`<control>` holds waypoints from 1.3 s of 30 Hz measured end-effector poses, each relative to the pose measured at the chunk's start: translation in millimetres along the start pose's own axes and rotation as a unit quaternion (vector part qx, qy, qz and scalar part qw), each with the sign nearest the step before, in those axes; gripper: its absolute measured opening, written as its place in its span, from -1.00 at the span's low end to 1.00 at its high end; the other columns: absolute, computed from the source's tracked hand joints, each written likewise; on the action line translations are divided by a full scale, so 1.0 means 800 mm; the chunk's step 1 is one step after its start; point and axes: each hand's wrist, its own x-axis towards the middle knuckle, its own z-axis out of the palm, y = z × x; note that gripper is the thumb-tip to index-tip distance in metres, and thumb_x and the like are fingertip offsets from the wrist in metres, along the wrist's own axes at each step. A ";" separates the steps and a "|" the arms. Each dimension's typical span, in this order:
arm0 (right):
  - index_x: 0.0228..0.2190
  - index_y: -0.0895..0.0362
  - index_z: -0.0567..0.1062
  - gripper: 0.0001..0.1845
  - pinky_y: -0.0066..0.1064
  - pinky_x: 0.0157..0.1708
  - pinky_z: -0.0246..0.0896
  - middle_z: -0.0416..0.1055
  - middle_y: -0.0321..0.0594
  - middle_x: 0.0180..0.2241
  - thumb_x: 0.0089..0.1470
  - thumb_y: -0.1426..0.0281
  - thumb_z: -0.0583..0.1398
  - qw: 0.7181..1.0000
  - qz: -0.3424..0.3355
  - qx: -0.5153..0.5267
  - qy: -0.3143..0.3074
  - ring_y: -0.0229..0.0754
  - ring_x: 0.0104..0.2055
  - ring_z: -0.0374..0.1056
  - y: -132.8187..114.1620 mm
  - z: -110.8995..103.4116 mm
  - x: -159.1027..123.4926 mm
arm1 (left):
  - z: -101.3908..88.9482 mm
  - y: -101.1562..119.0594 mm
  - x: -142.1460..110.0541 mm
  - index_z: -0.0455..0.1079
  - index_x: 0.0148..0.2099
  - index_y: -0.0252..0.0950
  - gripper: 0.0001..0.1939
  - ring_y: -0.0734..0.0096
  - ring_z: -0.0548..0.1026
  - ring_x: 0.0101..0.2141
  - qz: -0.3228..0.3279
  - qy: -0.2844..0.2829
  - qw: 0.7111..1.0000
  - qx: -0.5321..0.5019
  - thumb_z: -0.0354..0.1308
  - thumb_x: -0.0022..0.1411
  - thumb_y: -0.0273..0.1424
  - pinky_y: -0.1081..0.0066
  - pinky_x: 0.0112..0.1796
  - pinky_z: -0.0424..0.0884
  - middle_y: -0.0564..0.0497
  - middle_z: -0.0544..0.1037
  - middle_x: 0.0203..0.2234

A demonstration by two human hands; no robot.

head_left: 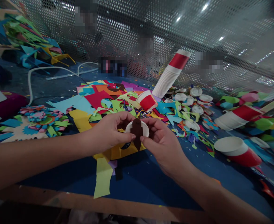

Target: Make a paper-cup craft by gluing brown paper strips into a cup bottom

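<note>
Brown paper cutout [136,130], laid across a white disc [145,129], above the worktop [148,183]. Left grip [109,132] and right grip [163,144] both pinched on the pair. Probably light, bendable, easily creased; best taken gently by the edges.

No readable text — labels, brands, numbers, signs — none legible anywhere in view.

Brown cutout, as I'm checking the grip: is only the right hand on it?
No, the left hand and the right hand both have a thumb on the brown cutout.
</note>
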 end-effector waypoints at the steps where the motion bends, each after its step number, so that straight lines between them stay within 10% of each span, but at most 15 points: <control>1: -0.25 0.03 0.41 -0.64 -0.36 -0.29 0.41 0.52 -0.30 -0.34 -0.19 0.50 0.24 1.000 0.001 0.001 0.001 -0.21 -0.29 0.45 0.000 0.000 0.000 | 0.000 0.001 0.000 0.39 -0.29 -0.26 -0.73 0.43 0.47 -0.39 -0.002 0.001 1.000 -0.003 0.28 -0.14 -0.43 0.44 -0.34 0.39 0.11 0.53 -0.44; 39: -0.26 0.07 0.45 -0.71 -0.37 -0.25 0.41 0.55 -0.29 -0.34 -0.12 0.44 0.28 1.000 0.011 0.007 0.014 -0.24 -0.29 0.45 0.006 -0.003 0.001 | 0.004 0.005 -0.003 0.36 -0.33 -0.28 -0.73 0.47 0.50 -0.46 -0.088 -0.001 0.995 -0.037 0.28 -0.10 -0.30 0.50 -0.42 0.43 0.11 0.51 -0.51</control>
